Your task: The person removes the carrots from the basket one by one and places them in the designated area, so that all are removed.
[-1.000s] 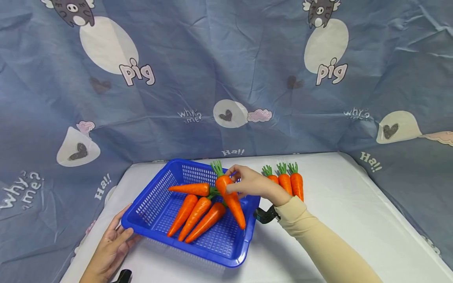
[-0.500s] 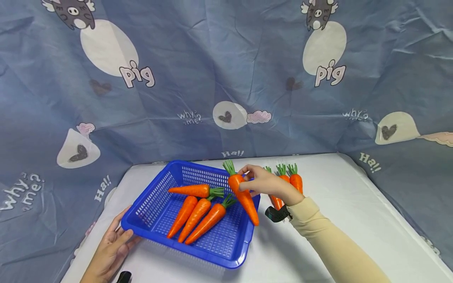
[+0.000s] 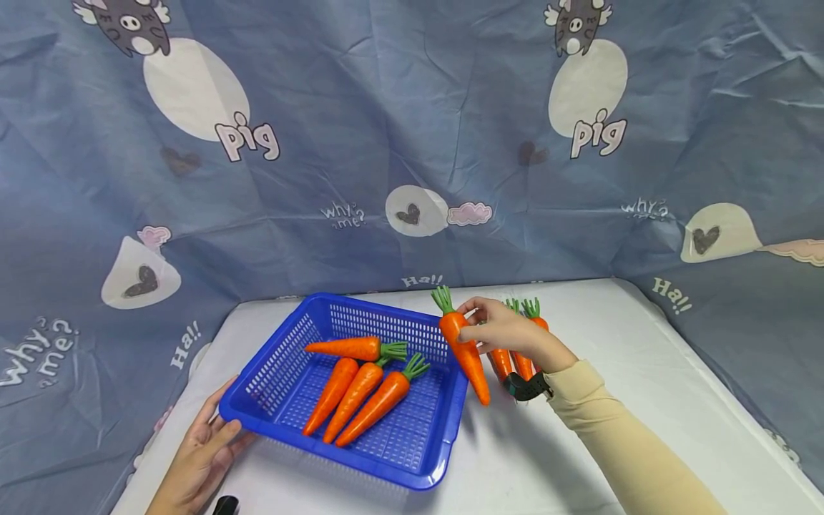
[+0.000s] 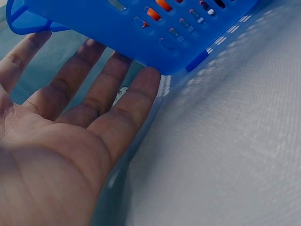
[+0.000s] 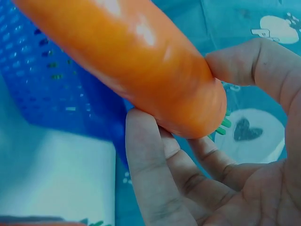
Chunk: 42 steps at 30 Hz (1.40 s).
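My right hand [image 3: 508, 332] pinches an orange carrot [image 3: 468, 361] by its thick upper part, just off the right side of a blue plastic basket [image 3: 407, 422]. In the head view the green stalks point up and the tip slants down to the right. The right wrist view shows the thumb [image 5: 233, 66] and fingers on opposite sides of the carrot. Inside the basket lie several more carrots [image 3: 376, 408], side by side or across each other. My left hand [image 3: 202, 447] touches the basket's near left corner; its fingers [image 4: 134, 101] are nearly straight against the blue wall.
Partly hidden behind my right hand and wrist, more carrots [image 3: 500, 363] lie on the white tabletop [image 3: 592, 400]. A dark device [image 3: 528, 388] sits at my right wrist. A blue printed cloth [image 3: 438, 143] stands behind the table.
My right hand has carried the carrot rightward, from over the basket to just past its right rim. The left hand and the basket stay in place.
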### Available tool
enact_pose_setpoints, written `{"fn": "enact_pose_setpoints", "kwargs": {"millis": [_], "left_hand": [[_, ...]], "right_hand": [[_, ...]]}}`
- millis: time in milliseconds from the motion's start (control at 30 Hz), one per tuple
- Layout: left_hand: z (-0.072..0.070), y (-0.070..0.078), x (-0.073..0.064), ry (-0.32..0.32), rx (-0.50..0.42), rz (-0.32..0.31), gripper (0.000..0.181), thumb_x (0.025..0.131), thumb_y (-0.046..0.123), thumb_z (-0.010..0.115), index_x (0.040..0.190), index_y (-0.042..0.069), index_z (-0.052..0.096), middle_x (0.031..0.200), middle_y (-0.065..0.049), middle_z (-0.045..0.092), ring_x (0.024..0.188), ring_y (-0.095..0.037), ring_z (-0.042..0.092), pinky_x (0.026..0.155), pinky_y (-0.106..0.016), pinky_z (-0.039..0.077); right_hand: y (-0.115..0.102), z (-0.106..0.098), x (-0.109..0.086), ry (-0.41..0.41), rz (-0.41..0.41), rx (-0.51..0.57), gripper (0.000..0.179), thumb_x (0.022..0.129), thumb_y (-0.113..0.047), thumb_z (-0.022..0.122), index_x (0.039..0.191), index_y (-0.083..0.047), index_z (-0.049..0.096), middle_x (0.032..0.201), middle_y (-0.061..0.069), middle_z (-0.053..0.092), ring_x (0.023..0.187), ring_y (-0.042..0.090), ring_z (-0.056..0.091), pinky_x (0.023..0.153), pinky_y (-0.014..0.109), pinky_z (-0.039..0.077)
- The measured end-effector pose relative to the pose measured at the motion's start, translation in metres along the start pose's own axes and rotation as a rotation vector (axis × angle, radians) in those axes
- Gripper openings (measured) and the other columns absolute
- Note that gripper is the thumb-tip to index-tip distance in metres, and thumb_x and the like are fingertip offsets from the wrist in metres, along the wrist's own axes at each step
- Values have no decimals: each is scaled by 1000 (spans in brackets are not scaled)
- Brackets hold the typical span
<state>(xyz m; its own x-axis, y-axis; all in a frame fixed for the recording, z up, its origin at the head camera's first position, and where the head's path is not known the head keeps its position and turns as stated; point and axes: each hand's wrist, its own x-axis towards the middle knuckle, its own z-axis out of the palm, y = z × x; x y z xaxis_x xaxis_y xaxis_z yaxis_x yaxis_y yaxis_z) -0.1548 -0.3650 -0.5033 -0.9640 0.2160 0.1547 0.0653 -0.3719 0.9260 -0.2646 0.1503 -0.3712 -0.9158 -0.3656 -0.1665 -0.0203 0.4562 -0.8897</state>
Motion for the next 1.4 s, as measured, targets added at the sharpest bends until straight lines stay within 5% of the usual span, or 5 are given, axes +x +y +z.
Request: {"fn": "enact_pose_setpoints", "kwargs": {"millis": [300, 767, 1400], "left_hand": [[-1, -1, 0, -48, -25, 23, 65, 112, -9, 37, 163, 32, 42, 148, 7, 67, 130, -10, 68, 103, -31, 62], [-2, -2, 0, -10, -3, 6, 65, 112, -7, 39, 162, 34, 44, 146, 9, 68, 129, -9, 69, 101, -31, 63], [0, -2, 0, -13, -17, 10, 65, 112, -8, 39, 161, 34, 44, 146, 8, 68, 130, -10, 69, 103, -31, 62]], "right_hand": [[13, -13, -6, 44, 16, 23, 56, 90, -18, 73, 139, -1, 53, 115, 15, 61, 85, 21, 65, 79, 34, 66], [32, -28, -17, 76, 36, 36, 59, 93, -18, 71, 144, 2, 49, 115, 13, 61, 89, 19, 66, 80, 31, 64], [88, -88, -39, 170, 139, 84, 65, 96, -19, 67, 149, 6, 39, 113, 8, 64, 91, 16, 66, 82, 27, 65]]}}
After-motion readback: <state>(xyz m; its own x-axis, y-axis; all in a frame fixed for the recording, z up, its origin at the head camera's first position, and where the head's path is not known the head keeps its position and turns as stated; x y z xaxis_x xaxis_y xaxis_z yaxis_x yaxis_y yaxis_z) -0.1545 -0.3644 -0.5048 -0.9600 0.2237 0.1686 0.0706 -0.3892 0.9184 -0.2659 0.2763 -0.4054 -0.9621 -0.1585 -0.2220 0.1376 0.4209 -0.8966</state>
